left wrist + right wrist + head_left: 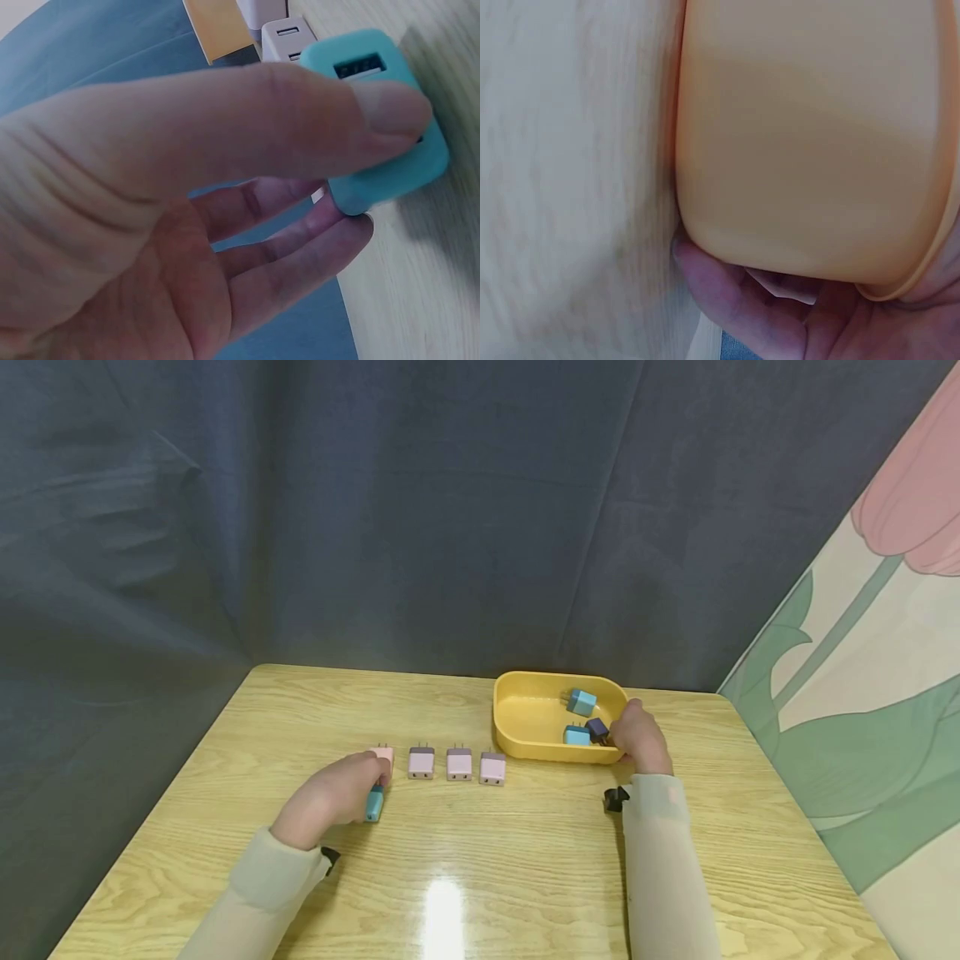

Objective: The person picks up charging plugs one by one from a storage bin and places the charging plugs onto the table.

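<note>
My left hand pinches a teal USB charger plug between thumb and fingers, its ports turned toward the wrist camera. Just beyond those fingers lies a pink charger, partly hidden by the hand. To its right, three pale lilac chargers with darker prong ends, the middle one among them, form a row on the table. My right hand grips the right end of a yellow plastic basket. Inside the basket are two blue chargers, one at the back and one at the front, beside a dark navy charger.
The wood-grain table ends at a dark blue curtain behind the basket. A flower-patterned panel borders the right side. Both wrists wear small black devices.
</note>
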A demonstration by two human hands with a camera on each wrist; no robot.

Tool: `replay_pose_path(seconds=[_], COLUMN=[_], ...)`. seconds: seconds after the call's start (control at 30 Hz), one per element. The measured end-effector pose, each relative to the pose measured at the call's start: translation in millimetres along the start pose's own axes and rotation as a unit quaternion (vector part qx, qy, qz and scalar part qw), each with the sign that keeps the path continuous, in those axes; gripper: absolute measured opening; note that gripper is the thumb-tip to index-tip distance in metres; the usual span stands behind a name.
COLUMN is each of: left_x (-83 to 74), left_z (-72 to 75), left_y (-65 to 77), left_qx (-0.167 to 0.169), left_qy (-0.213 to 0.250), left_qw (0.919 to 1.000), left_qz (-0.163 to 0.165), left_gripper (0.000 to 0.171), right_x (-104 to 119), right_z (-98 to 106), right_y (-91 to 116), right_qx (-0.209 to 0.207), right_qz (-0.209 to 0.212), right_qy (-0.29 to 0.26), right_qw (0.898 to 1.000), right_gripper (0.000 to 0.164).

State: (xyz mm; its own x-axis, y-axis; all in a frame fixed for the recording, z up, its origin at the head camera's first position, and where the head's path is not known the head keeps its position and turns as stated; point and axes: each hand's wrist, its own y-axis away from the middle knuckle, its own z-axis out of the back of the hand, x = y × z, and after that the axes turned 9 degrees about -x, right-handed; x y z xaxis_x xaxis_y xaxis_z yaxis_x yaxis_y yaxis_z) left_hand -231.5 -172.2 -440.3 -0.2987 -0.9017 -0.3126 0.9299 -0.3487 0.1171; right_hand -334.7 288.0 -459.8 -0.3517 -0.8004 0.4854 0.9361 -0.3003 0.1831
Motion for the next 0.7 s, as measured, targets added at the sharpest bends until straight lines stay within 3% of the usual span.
replay_pose_path(seconds=[0.7], left_x=[0.5], left_z=[-3.7], left_y=[-2.5], left_qx=[0.014], left_qy=[0.003], left_qw=[0.9998], left_qz=[0.017], left_gripper=[0.048], right_x=[-0.1], right_z=[-0.9], right_y=[-3.6], right_qx=[0.002], right_qz=[-0.006], right_qy=[0.004], right_qw=[1.000], right_gripper=[0.052])
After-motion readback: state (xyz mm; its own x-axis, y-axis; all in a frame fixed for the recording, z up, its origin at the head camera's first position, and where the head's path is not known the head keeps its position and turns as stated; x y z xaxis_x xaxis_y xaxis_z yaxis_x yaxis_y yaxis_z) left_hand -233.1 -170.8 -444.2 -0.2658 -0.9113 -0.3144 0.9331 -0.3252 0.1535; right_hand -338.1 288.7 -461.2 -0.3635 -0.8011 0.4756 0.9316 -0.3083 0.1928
